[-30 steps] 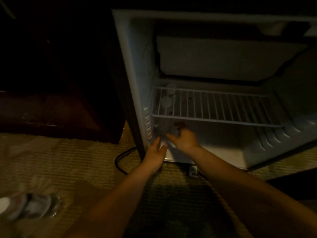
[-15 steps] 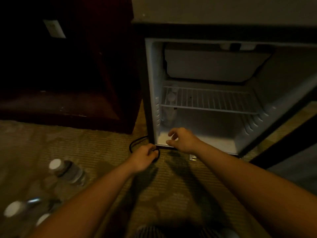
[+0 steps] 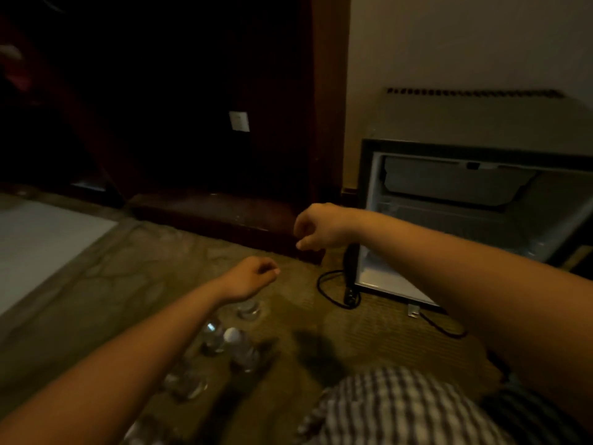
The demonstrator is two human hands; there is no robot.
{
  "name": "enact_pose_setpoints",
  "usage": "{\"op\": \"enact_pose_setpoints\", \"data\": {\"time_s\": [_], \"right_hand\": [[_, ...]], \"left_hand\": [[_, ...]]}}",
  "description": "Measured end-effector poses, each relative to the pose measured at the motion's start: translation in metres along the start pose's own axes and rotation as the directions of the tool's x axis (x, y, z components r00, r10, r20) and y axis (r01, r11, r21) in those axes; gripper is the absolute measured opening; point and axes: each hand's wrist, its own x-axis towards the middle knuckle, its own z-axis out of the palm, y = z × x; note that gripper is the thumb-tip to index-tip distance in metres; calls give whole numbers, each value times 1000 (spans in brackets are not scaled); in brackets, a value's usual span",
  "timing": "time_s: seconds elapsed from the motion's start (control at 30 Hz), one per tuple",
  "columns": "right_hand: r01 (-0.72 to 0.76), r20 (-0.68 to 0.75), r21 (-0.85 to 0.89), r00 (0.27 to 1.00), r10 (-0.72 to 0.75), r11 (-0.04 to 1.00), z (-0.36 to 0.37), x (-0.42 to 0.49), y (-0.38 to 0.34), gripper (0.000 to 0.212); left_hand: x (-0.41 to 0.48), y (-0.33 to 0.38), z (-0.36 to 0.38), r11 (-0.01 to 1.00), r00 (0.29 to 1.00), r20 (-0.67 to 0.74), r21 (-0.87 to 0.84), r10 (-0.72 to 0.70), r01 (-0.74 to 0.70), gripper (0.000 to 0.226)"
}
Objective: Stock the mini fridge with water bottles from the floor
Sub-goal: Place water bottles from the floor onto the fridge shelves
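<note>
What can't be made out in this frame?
- mini fridge inside, head view: right forearm covers the lower half, so any bottles inside are unseen.
- water bottles on carpet: dim, blurred, partly under left forearm; count unclear.
- mini fridge's right side: cut off by the frame edge.
- white rectangle, upper middle: too small to identify.

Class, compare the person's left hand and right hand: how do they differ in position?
The left hand hovers low over the water bottles on the carpet; the right hand is higher, beside the open mini fridge. The left hand is nearer the camera, the right hand farther. Both are loosely curled and hold nothing.
</note>
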Motion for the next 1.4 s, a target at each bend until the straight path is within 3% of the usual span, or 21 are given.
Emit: {"op": "enact_pose_setpoints", "data": {"time_s": [0.23,0.57,0.73,0.83,0.93,1.03,1.17,1.4], "right_hand": [[74,93,-91,994,-66,993,41,-7,-95,35],[71,212,-4,975,-68,997,164,-2,-171,32],[0,376,-6,927,2,1000,238,-9,-187,33],[4,383,-17,924,3,1000,272,-14,-190,36],[-30,380,39,925,13,999,301,-19,-185,34],[-104,412,65,909,69,992,324,-22,-181,39],[-84,430,18,900,68,996,346,-20,-182,44],[-44,429,-51,901,62,998,357,-14,-176,43]], "left_hand": [[-101,-41,-49,992,997,-39,102,-67,71,27],[-203,-129,-40,956,960,51,113,-277,270,33],[-237,-178,-6,943,926,184,37,-331,330,30],[-248,-200,14,930,905,249,-44,-345,366,27],[-258,-216,38,897,864,337,-103,-375,429,43],[-264,-226,64,887,903,259,-227,-342,402,61],[-263,-227,86,816,935,123,-459,-332,351,64],[-250,-236,103,786,922,159,-483,-353,385,74]]}}
